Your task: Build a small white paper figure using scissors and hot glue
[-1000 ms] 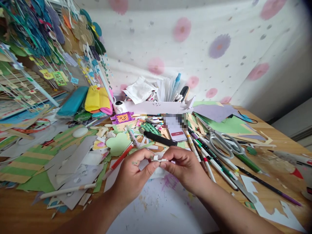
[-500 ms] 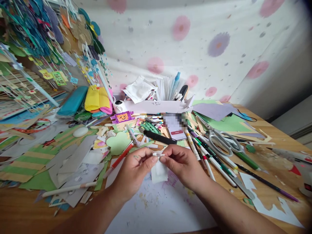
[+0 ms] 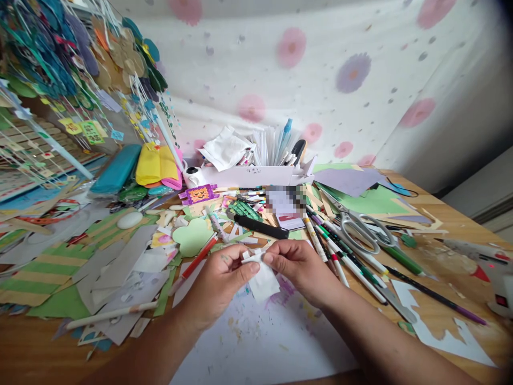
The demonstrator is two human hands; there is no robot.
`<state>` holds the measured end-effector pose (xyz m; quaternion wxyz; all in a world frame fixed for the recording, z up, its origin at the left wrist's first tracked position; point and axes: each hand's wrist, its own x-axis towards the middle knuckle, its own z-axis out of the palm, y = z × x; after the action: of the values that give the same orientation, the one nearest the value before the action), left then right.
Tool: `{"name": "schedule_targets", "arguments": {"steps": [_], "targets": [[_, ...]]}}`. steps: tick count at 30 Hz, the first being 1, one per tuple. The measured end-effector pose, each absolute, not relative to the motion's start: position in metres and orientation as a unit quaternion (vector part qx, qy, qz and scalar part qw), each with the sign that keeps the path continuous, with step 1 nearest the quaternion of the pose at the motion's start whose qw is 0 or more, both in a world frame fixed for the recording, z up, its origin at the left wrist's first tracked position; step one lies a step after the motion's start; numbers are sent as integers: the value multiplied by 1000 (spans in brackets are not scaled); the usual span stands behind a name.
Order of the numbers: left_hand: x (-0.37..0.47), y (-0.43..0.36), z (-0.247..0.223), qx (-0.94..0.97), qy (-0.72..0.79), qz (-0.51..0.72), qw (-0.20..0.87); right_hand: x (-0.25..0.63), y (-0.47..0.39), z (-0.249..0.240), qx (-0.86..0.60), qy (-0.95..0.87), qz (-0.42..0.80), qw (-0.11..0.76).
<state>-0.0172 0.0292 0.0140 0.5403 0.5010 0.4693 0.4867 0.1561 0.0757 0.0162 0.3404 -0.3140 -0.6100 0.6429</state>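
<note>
Between my two hands hangs a small white paper piece (image 3: 264, 283), tilted, its top edge folded. My left hand (image 3: 222, 278) pinches its upper left corner between thumb and fingers. The thumb and fingers of my right hand (image 3: 302, 270) are closed on its upper right part. Below lies a large white sheet (image 3: 264, 342) with coloured stains. Just beyond my hands are a black cutter (image 3: 260, 226), a green flower-shaped paper (image 3: 193, 237) and a red marker (image 3: 198, 258).
Scissors (image 3: 360, 230) and markers (image 3: 352, 262) lie right of my hands. A glue gun (image 3: 481, 256) is at far right. Paper scraps (image 3: 44, 272) cover the left. A white box (image 3: 248, 175) of pens stands behind, beside a phone (image 3: 286, 208).
The white paper has turned and now hangs at a slant, its bottom a little further right. Both hands still pinch it. The whole view has shifted slightly.
</note>
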Motion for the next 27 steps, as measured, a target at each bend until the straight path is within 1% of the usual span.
{"name": "schedule_targets", "arguments": {"steps": [4, 6, 10, 12, 15, 17, 19, 21, 23, 27], "targets": [[-17, 31, 11, 459, 466, 529, 540, 155, 75, 16, -295, -579, 674, 351], [-18, 32, 11, 443, 468, 546, 535, 153, 74, 16, -293, -582, 667, 360], [-20, 31, 14, 481, 483, 502, 532, 154, 75, 13, -304, -622, 605, 394], [-21, 30, 15, 508, 497, 469, 525, 156, 76, 13, -309, -663, 546, 408], [-21, 29, 15, 529, 510, 456, 502, 161, 74, 18, -295, -741, 396, 454], [-21, 29, 14, 543, 522, 464, 466, 163, 71, 22, -276, -778, 289, 485], [-22, 29, 13, 561, 535, 474, 418, 164, 69, 25, -271, -793, 221, 499], [-23, 28, 12, 576, 547, 480, 371, 164, 67, 25, -280, -794, 207, 498], [-23, 27, 12, 590, 554, 480, 339, 162, 67, 24, -293, -789, 226, 491], [-24, 25, 12, 608, 553, 469, 324, 160, 68, 20, -303, -767, 263, 501]]}}
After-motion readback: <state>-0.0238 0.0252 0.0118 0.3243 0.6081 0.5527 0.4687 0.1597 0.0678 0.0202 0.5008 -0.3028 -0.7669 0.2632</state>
